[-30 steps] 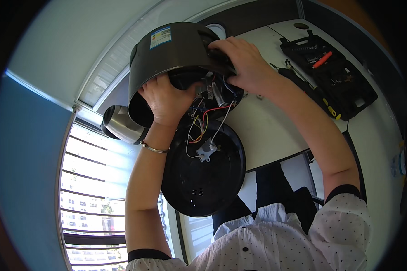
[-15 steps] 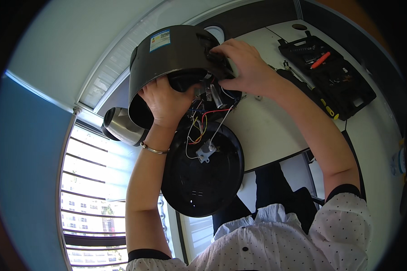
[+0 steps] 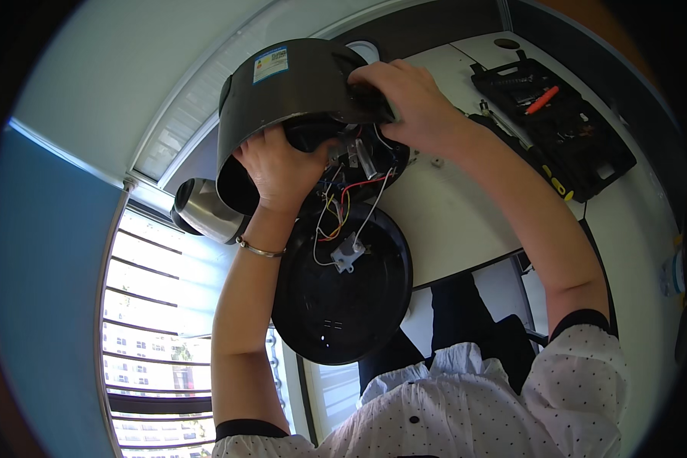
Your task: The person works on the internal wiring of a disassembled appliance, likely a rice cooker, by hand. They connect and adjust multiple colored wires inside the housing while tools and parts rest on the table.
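Observation:
A black round appliance housing point(image 3: 298, 88), which looks like a rice cooker body, lies tipped with its open underside toward me. My left hand point(image 3: 282, 168) reaches into that opening, closed on its inner part, with the fingertips hidden behind the rim. At the right side my right hand point(image 3: 412, 103) grips the housing's edge, fingers on top and thumb below. Red, yellow and white wires point(image 3: 336, 217) hang from metal parts inside. They run to a small grey bracket point(image 3: 348, 253) dangling over the detached black bottom cover point(image 3: 340, 313).
A black tool case point(image 3: 588, 145) stands open at the right with a red-handled tool point(image 3: 542, 100); beside it lies a yellow-and-black tool handle point(image 3: 560, 188). A steel kettle point(image 3: 210, 212) sits at the left, near the window point(image 3: 156, 320). The white table's front edge point(image 3: 469, 269) is close to me.
My right hand has shifted slightly up and left, its thumb drawn out toward the rim. The housing has tilted slightly with it; my left hand stays nearly in place.

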{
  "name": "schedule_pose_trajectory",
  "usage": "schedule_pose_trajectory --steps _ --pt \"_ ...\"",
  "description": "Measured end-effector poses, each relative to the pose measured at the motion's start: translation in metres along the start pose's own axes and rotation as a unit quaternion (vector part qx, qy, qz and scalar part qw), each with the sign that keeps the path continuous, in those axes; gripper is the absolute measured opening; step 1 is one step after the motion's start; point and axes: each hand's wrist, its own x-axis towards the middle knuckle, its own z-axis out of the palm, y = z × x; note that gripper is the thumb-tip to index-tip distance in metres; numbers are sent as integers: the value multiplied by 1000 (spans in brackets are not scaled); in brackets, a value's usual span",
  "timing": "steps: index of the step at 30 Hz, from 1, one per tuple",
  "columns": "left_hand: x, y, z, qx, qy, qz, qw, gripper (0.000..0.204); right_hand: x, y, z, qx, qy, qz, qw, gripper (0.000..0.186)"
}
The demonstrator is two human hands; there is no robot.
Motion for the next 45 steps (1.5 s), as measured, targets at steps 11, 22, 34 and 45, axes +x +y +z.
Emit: schedule_pose_trajectory --steps 11,22,34,45 --pt "0 -1 2 -6 -7 -12 1000 89 -5 -13 11 -98 61 5 993 56" --pt "0 1 -1 12 -5 -10 1000 90 -8 -5 12 40 13 91 995 62" --pt "0 2 0 7 -11 -18 1000 88 -11 -6 8 67 28 87 994 66" --pt "1 3 -1 6 -3 -14 1000 84 -15 -21 6 26 123 39 991 46"
